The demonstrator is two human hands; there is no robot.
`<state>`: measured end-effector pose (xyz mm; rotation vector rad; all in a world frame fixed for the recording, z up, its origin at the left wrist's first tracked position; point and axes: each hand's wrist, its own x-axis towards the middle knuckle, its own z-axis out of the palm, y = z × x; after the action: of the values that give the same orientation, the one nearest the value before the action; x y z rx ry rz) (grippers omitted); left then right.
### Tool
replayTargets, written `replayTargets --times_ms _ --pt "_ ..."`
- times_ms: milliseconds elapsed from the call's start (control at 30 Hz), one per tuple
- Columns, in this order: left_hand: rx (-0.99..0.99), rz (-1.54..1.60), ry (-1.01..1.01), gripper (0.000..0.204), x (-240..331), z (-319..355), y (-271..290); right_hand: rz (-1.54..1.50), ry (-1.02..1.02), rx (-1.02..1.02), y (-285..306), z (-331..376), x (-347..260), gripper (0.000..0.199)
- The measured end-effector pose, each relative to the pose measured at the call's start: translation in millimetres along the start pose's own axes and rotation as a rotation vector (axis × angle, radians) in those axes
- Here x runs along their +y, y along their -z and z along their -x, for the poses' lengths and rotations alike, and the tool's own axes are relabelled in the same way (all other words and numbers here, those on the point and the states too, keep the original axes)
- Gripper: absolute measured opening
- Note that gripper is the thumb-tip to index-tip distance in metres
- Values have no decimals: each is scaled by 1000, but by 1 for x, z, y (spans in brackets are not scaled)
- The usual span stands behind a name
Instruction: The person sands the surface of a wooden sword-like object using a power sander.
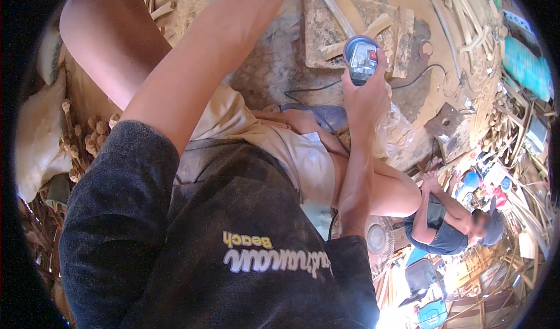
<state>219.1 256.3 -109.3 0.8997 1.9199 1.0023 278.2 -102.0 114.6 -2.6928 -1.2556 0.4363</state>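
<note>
My right hand (366,93) is closed around the body of a small angle grinder (363,63), whose round disc points away from me. The disc is against or just over the near end of a long, pale wood strip (333,3); I cannot tell if they touch. That strip slants down from the top edge across a worn wooden block (399,34) on the ground. Beneath the grinder's front, a short wood piece (380,24) lies crosswise on the block. My left forearm (233,31) reaches out past the top edge, so my left hand is out of sight.
A dark cable (429,72) loops over the ground beside a clear plastic bag (394,128). Long wood strips (461,14) lie at the far right. A co-worker (452,224) sits at the right, near a fan (379,244). Several turned wooden pieces (93,133) are heaped at the left.
</note>
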Motion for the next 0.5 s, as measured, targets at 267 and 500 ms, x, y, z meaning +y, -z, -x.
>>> replayTargets --times_ms 267,500 --pt "-34 71 2 37 -4 -6 3 31 -23 -43 1 1 -7 85" --pt "-85 184 27 34 6 10 5 26 -29 -45 0 2 -2 86"
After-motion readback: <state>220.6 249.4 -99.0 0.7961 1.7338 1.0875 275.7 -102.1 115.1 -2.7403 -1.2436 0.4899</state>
